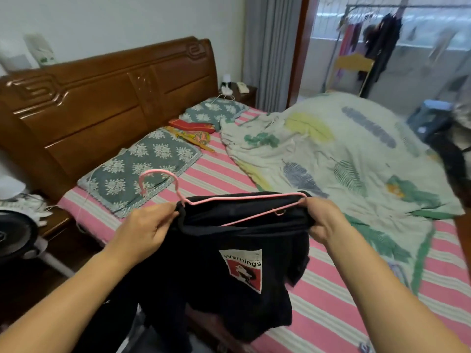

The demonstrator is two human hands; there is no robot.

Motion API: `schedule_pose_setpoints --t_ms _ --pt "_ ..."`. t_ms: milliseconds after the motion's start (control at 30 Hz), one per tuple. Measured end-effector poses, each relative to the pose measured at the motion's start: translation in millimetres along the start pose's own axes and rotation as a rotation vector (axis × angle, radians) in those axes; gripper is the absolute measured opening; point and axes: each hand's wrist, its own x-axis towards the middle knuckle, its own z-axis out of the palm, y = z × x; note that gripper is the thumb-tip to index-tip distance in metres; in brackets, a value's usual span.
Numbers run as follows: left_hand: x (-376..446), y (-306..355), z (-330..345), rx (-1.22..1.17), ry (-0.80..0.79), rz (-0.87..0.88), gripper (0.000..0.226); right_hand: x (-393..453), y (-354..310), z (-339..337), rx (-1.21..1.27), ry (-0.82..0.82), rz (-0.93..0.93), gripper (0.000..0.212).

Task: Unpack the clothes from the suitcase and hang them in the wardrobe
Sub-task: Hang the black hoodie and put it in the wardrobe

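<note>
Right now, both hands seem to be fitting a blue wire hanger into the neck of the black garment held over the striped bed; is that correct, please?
Not quite: the hanger is pink, not blue, as the head view shows. The rest holds: the left hand and right hand are fitting it into the black garment over the striped bed.

Soft daylight enters from the balcony window (407,19) at upper right; edges look blurred and fisheye-bent.
</note>
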Motion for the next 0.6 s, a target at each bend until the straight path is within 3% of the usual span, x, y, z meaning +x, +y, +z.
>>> schedule_pose_setpoints --t_ms 67,167,300,367,433,500,567,600 --pt "12 4 0 -0.003 0.013 0.08 0.036 -4 -14 -15 -0.113 0.021 -0.053 0.021" --pt "23 5 8 0.111 -0.049 0.289 0.008 -11 -35 -42 -0.327 0.052 -0.125 0.022" --pt "36 6 29 0.235 -0.154 0.303 0.018 -29 -54 -37 -0.722 0.275 -0.482 0.018" --pt "52 28 46 0.231 -0.162 0.297 0.02 -38 -58 -9 -0.791 0.34 -0.633 0.011" --pt "71 54 57 0.175 -0.168 0.239 0.027 -45 -65 19 -0.76 0.14 -0.689 0.007" --pt "93 67 48 0.078 -0.097 0.139 0.033 -48 -79 26 -0.727 -0.143 -0.643 0.02" --pt "112 63 29 -0.085 0.03 0.059 0.031 -52 -96 7 -0.929 -0.213 -0.722 0.038" --pt "121 61 17 -0.17 0.074 0.025 0.031 -52 -101 -5 -1.065 -0.216 -0.78 0.035"
